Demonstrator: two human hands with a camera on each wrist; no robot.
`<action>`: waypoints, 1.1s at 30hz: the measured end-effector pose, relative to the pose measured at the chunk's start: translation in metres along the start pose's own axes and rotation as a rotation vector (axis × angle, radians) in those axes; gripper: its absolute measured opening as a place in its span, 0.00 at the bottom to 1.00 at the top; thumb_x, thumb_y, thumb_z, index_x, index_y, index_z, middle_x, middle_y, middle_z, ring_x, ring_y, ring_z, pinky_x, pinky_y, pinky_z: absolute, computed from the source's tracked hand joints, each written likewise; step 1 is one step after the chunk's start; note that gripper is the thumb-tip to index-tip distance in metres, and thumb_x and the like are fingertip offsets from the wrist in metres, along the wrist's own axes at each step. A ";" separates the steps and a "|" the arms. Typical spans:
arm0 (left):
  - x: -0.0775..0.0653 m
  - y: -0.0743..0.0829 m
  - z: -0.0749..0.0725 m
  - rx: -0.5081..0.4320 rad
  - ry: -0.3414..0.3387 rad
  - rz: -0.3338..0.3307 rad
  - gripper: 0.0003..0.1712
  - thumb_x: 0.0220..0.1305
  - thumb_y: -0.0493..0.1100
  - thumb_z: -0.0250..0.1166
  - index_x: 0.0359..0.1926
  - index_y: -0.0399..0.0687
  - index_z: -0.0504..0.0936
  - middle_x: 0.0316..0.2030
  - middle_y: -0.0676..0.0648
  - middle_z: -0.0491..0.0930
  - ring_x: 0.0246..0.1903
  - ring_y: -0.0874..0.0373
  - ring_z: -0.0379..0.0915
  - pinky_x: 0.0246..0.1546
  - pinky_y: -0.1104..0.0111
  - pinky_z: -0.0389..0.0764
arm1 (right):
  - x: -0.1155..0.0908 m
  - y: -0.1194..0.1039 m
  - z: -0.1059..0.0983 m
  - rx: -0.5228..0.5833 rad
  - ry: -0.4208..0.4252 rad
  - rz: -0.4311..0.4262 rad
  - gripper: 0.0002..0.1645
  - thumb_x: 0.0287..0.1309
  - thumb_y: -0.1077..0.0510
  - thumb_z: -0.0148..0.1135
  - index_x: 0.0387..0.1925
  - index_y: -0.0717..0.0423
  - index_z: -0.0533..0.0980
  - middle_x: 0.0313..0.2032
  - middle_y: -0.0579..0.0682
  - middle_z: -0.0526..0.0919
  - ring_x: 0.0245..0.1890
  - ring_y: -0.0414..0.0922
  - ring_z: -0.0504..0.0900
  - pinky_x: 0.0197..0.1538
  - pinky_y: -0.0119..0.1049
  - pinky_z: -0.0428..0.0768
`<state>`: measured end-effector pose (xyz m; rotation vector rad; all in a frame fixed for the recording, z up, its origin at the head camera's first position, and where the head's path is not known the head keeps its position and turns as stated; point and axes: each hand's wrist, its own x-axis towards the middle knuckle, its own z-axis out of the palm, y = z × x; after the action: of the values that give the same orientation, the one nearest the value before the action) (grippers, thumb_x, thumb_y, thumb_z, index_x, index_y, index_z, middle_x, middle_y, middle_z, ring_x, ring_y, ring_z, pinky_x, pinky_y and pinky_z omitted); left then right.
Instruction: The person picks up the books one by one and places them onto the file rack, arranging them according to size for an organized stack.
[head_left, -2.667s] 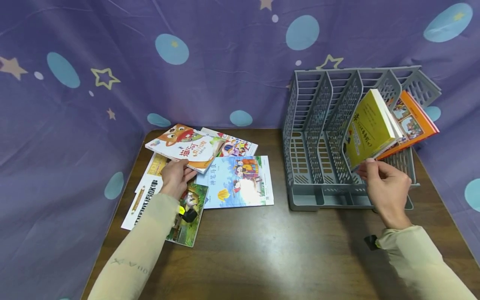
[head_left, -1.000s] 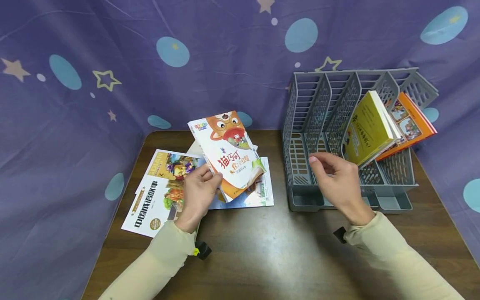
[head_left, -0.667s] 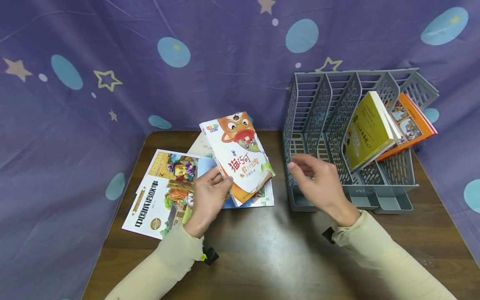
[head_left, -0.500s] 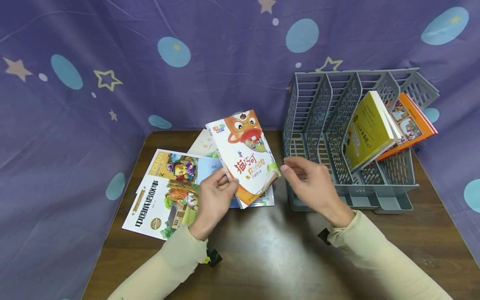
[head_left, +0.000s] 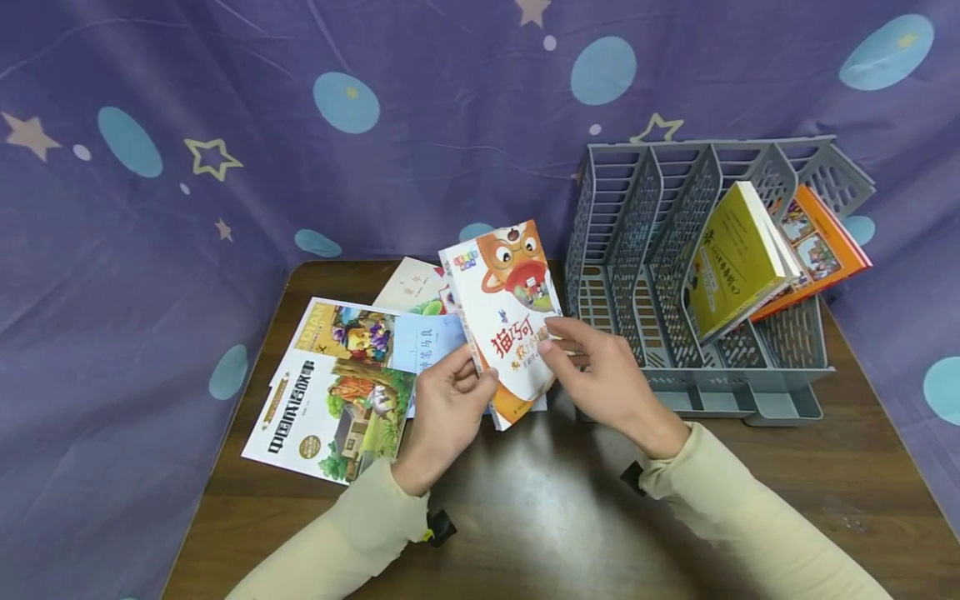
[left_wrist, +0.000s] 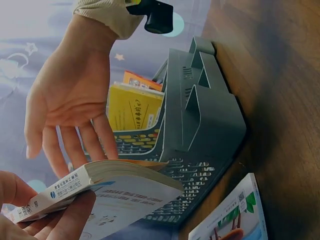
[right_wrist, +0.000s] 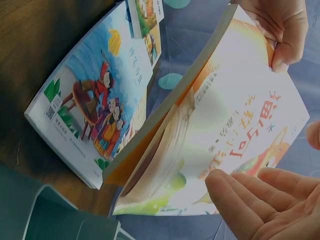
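Note:
My left hand (head_left: pixel 450 408) pinches a paperback children's book (head_left: pixel 495 300) by its spine side, thumb on the cover, above other books. Its white cover shows an orange cartoon animal with a big red mouth. In the left wrist view, fingers and thumb close around the spine of the book (left_wrist: pixel 130 200). My right hand (head_left: pixel 611 383) is at the book's right edge. Seen from the right wrist, the fingers of the right hand (right_wrist: pixel 265 205) extend loosely over the cover, gripping nothing. A blue picture book (right_wrist: pixel 100 95) lies partly beneath the held book.
A grey divided rack (head_left: pixel 652 375) stands at the right, small trays along its front. A yellow book (head_left: pixel 731 267) and an orange book (head_left: pixel 821 246) lean inside. Several books, including a white storybook (head_left: pixel 300 417), lie on the wooden table (head_left: pixel 525 517) at the left.
My left hand has lifted the white and orange book off the pile and brought it right, turning it more upright. My right hand has left the yellow book and come leftward to the held one.

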<state>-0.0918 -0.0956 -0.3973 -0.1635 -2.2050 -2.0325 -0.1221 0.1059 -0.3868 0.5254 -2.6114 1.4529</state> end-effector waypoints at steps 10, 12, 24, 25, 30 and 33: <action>-0.008 0.002 0.010 0.145 -0.052 0.103 0.23 0.55 0.23 0.60 0.53 0.37 0.79 0.41 0.36 0.83 0.38 0.51 0.83 0.32 0.71 0.82 | 0.000 -0.006 0.006 0.023 -0.132 0.051 0.36 0.64 0.42 0.57 0.68 0.52 0.63 0.60 0.57 0.74 0.52 0.51 0.80 0.48 0.43 0.82; -0.010 0.002 0.011 0.198 -0.069 0.176 0.22 0.55 0.24 0.60 0.52 0.40 0.81 0.38 0.38 0.84 0.35 0.54 0.84 0.30 0.74 0.82 | -0.001 -0.009 0.006 0.050 -0.165 0.071 0.39 0.64 0.42 0.57 0.70 0.53 0.59 0.61 0.58 0.72 0.53 0.52 0.79 0.49 0.43 0.81; -0.018 -0.004 0.018 0.641 -0.147 0.604 0.18 0.54 0.32 0.61 0.48 0.39 0.80 0.36 0.43 0.85 0.27 0.60 0.79 0.23 0.72 0.80 | -0.005 -0.017 0.015 0.225 -0.113 0.062 0.42 0.62 0.45 0.61 0.70 0.54 0.55 0.59 0.60 0.73 0.54 0.50 0.78 0.53 0.41 0.78; -0.018 -0.004 0.019 0.665 -0.155 0.621 0.17 0.54 0.32 0.61 0.47 0.38 0.80 0.37 0.43 0.85 0.29 0.59 0.81 0.25 0.71 0.81 | -0.006 -0.017 0.016 0.226 -0.095 0.073 0.41 0.61 0.46 0.62 0.69 0.56 0.56 0.58 0.61 0.74 0.53 0.50 0.78 0.53 0.42 0.79; -0.019 -0.004 0.022 0.785 -0.153 0.690 0.09 0.55 0.32 0.59 0.39 0.38 0.80 0.31 0.45 0.83 0.23 0.58 0.79 0.17 0.67 0.79 | -0.009 -0.019 0.021 0.174 -0.003 0.131 0.38 0.60 0.48 0.63 0.65 0.61 0.63 0.54 0.59 0.78 0.51 0.48 0.79 0.50 0.46 0.79; -0.020 -0.004 0.024 0.841 -0.156 0.726 0.07 0.57 0.33 0.59 0.37 0.37 0.79 0.30 0.45 0.82 0.20 0.57 0.77 0.15 0.67 0.78 | -0.010 -0.019 0.023 0.190 0.029 0.150 0.33 0.60 0.50 0.63 0.62 0.60 0.67 0.52 0.56 0.80 0.49 0.45 0.80 0.46 0.44 0.81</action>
<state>-0.0737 -0.0721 -0.4070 -0.8692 -2.3741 -0.6822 -0.1047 0.0798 -0.3861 0.3288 -2.5528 1.7527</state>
